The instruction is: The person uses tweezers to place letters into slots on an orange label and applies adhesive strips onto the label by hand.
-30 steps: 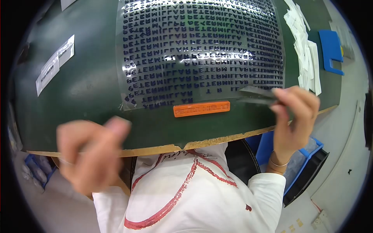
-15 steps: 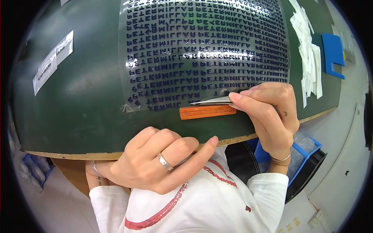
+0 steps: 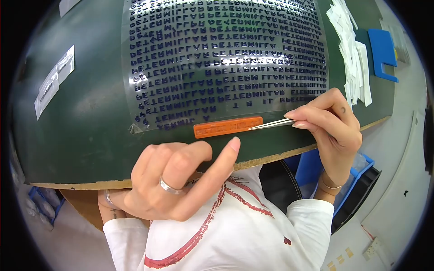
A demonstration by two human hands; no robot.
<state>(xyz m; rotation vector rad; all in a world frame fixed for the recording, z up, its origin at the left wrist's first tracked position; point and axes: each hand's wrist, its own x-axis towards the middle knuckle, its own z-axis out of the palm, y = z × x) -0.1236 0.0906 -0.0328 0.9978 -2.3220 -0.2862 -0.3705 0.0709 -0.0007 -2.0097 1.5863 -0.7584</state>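
Note:
Pinched in my right hand are metal tweezers, their tips at the right part of an orange bar with recessed letters. Whether a letter is between the tips is too small to tell. My left hand is just below the bar at the table's front edge, forefinger stretched toward it and the other fingers curled; nothing shows in it. Beyond the bar lies a clear sheet covered in rows of dark letters, with gaps in its lowest rows.
The green table has a worn front edge. Printed labels lie at the left. White strips are piled right of the sheet, with a blue plastic piece beyond. Blue bins stand below the table.
The tweezers have moved from the sheet's lowest row to the orange bar. One letter in that row no longer shows. My left hand has come in from the left toward the bar.

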